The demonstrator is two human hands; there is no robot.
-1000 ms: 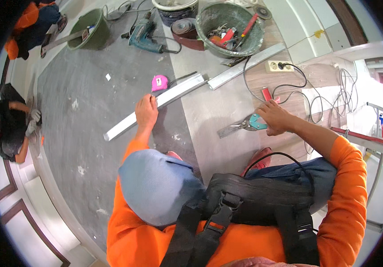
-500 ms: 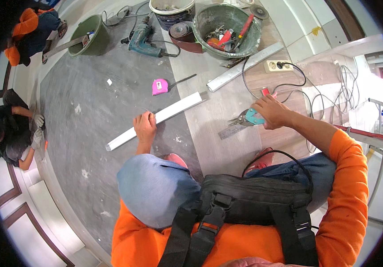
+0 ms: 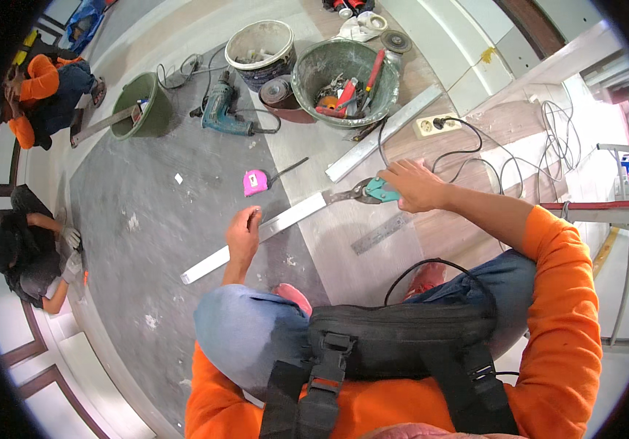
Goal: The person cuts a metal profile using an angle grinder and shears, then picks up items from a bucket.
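Observation:
My right hand (image 3: pixel 417 187) is closed around tin snips with teal handles (image 3: pixel 382 190). The dark jaws of the snips point left and meet the right end of a long white strip (image 3: pixel 292 216), which looks like a metal profile. Whether the jaws have bitten into it cannot be made out. My left hand (image 3: pixel 242 235) grips the strip near its middle, fingers curled at its far edge. A pink tape measure (image 3: pixel 254 183) lies just beyond the strip. Nearer to me, below the snips, a flat grey metal piece (image 3: pixel 380 234) lies on the floor.
Beyond are a teal drill (image 3: pixel 223 113), a white bucket (image 3: pixel 263 45) and a green tub (image 3: pixel 307 77) of tools. Another pale profile (image 3: pixel 384 132) lies beside a socket block (image 3: pixel 437 126) with cables. Two people work at the left, near a smaller green bucket (image 3: pixel 137 110). A ladder (image 3: pixel 625 212) stands right.
My right hand has moved the snips left, bringing their jaws to the strip's end. The left hand keeps its hold on the strip. The whole view has shifted slightly.

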